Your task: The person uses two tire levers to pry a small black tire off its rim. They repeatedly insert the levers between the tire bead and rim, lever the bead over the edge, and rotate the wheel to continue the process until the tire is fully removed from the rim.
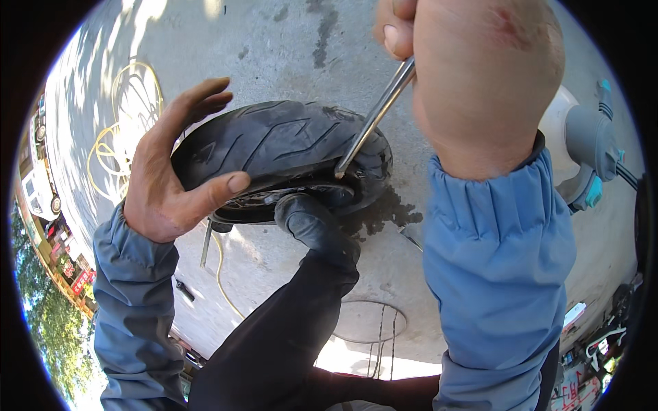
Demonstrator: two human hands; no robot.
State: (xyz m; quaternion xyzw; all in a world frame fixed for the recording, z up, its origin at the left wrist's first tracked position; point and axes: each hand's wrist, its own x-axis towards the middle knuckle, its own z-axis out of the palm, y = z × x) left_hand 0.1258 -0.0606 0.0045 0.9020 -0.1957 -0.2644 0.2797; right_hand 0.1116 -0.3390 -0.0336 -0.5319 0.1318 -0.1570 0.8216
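Note:
A black treaded motorcycle tyre [274, 140] is on the concrete, its wheel rim showing along the near side. My left hand [161, 168] spans its left end, thumb and fingers spread apart; whether the palm presses on the rubber I cannot tell. My right hand [473, 75] is closed around a shiny metal tyre lever [380, 109]. The lever slants down to the left, its tip at the tyre's inner edge on the right side. My dark shoe [305, 219] rests against the wheel near its middle.
A yellow hose [103, 154] lies coiled at the left. A grey and white machine with teal parts [589, 147] stands at the right. A thin round ring [406, 322] and a small black tool [184, 290] lie on the floor. A dark wet patch [384, 212] spreads beside the tyre.

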